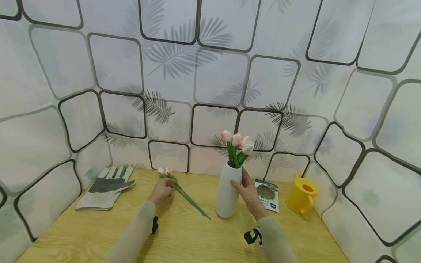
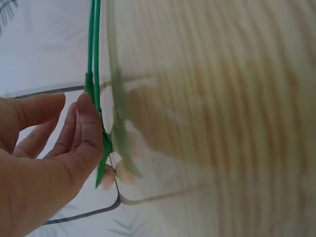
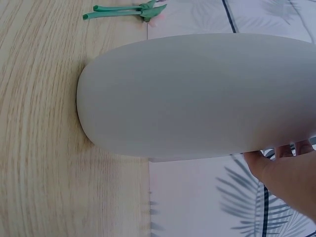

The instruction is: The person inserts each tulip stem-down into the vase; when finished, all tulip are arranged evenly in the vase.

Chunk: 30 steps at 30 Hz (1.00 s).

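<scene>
Upright on the table stands a white vase (image 1: 227, 191) holding several pink-and-white artificial tulips (image 1: 236, 140). My right hand (image 1: 248, 191) grips its right side near the top, thumb across the front and fingers behind. The vase wall (image 3: 197, 96) fills much of the right wrist view. To the left, two tulips (image 1: 189, 199) lie on the table, heads toward the back wall. My left hand (image 1: 162, 190) is at their upper stems. In the left wrist view, its fingertips are beside the green stems (image 2: 94, 54), with a gap between thumb and index finger; contact is unclear.
Grey-and-white work gloves (image 1: 105, 188) lie at the table's left. A seed packet with a sunflower-like picture (image 1: 268, 195) lies behind my right hand, and a yellow watering can (image 1: 300, 195) stands at the far right. Patterned cloth walls (image 1: 171, 124) enclose the wooden table (image 1: 184, 237).
</scene>
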Each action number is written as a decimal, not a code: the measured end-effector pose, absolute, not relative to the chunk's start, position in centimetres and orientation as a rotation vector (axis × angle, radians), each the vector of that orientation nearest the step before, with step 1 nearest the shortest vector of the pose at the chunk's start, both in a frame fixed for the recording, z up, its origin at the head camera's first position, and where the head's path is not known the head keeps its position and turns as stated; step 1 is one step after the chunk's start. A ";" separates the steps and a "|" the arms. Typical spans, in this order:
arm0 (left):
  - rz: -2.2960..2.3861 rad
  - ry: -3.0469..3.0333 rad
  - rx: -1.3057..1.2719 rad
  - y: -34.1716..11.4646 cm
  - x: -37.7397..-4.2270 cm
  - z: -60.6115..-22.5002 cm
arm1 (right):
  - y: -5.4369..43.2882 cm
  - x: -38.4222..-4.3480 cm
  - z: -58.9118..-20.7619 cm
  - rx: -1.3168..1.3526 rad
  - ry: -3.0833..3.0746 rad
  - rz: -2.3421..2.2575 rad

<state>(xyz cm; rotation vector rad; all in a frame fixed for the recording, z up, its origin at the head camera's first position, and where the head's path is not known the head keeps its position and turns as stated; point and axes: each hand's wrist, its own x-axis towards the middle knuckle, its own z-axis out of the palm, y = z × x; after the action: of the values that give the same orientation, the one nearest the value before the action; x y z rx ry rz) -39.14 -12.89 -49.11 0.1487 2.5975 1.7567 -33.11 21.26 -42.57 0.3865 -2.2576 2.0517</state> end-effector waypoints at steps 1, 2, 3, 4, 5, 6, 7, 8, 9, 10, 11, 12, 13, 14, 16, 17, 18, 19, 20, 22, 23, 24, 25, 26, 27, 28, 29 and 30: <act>1.739 2.600 0.130 -13.0 -39.2 -49.2 | 21.3 -33.1 -42.6 0.383 -2.260 2.051; 1.715 2.606 0.121 -13.2 -39.3 -49.2 | 21.3 -33.1 -42.6 0.379 -2.262 2.050; 1.696 2.609 0.108 -13.3 -39.3 -49.2 | 21.3 -33.1 -42.6 0.379 -2.264 2.046; 1.679 2.618 0.103 -13.3 -39.4 -49.2 | 21.3 -33.1 -42.5 0.377 -2.266 2.042; 1.667 2.625 0.099 -13.3 -39.5 -49.2 | 21.3 -33.1 -42.5 0.379 -2.266 2.039; 1.651 2.634 0.101 -13.4 -39.6 -49.3 | 21.3 -33.1 -42.5 0.377 -2.267 2.038; 1.651 2.630 0.092 -13.4 -39.7 -49.3 | 21.3 -33.1 -42.4 0.378 -2.268 2.035; 1.644 2.636 0.082 -13.3 -39.9 -49.3 | 21.3 -33.1 -42.4 0.380 -2.267 2.033; 1.639 2.637 0.073 -13.3 -40.0 -49.4 | 21.3 -33.0 -42.3 0.380 -2.268 2.030; 1.633 2.639 0.070 -13.3 -40.1 -49.4 | 21.3 -33.0 -42.3 0.382 -2.267 2.030; 1.629 2.637 0.062 -13.3 -40.3 -49.5 | 21.2 -33.0 -42.2 0.380 -2.265 2.033; 1.621 2.642 0.053 -13.2 -40.4 -49.6 | 21.2 -33.0 -42.2 0.379 -2.264 2.035; 1.620 2.636 0.044 -13.2 -40.6 -49.6 | 21.2 -32.9 -42.2 0.379 -2.264 2.039; 1.607 2.642 0.043 -13.2 -40.8 -49.7 | 21.2 -33.0 -42.2 0.380 -2.262 2.043; 1.606 2.626 0.033 -13.2 -41.1 -49.9 | 21.1 -33.0 -42.2 0.382 -2.258 2.052; 1.609 2.614 0.027 -13.3 -41.3 -49.9 | 21.1 -33.0 -42.2 0.380 -2.258 2.054; 1.613 2.598 0.023 -13.3 -41.4 -50.0 | 21.1 -33.0 -42.2 0.383 -2.260 2.054; 1.618 2.581 0.019 -13.3 -41.5 -50.0 | 21.1 -33.0 -42.3 0.381 -2.262 2.054; 1.616 2.575 0.017 -13.3 -41.6 -50.1 | 21.1 -33.0 -42.3 0.383 -2.262 2.051; 1.609 2.559 0.018 -13.2 -41.6 -50.0 | 21.1 -33.0 -42.3 0.383 -2.265 2.049; 1.600 2.553 0.021 -13.2 -41.6 -49.9 | 21.1 -33.0 -42.3 0.383 -2.265 2.049; 1.582 2.560 0.035 -13.2 -41.6 -49.9 | 21.1 -33.0 -42.3 0.385 -2.264 2.048; 1.568 2.564 0.043 -13.1 -41.6 -49.8 | 21.1 -33.0 -42.2 0.387 -2.263 2.047; 1.553 2.568 0.057 -13.1 -41.6 -49.8 | 21.1 -33.0 -42.2 0.390 -2.259 2.048; 1.542 2.568 0.065 -13.0 -41.6 -49.8 | 21.1 -33.0 -42.3 0.391 -2.256 2.050; 1.529 2.571 0.077 -13.0 -41.7 -49.8 | 21.1 -33.0 -42.3 0.395 -2.253 2.049; 1.514 2.573 0.090 -13.0 -41.7 -49.8 | 21.2 -33.0 -42.3 0.395 -2.251 2.050; 1.506 2.570 0.095 -12.9 -41.8 -49.9 | 21.2 -33.0 -42.4 0.396 -2.248 2.052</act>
<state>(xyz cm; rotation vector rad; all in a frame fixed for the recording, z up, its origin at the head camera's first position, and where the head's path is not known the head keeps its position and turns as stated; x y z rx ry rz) -41.77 -12.91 -49.86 0.0954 2.5702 1.5064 -33.01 21.17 -42.39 0.3956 -2.2483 2.0525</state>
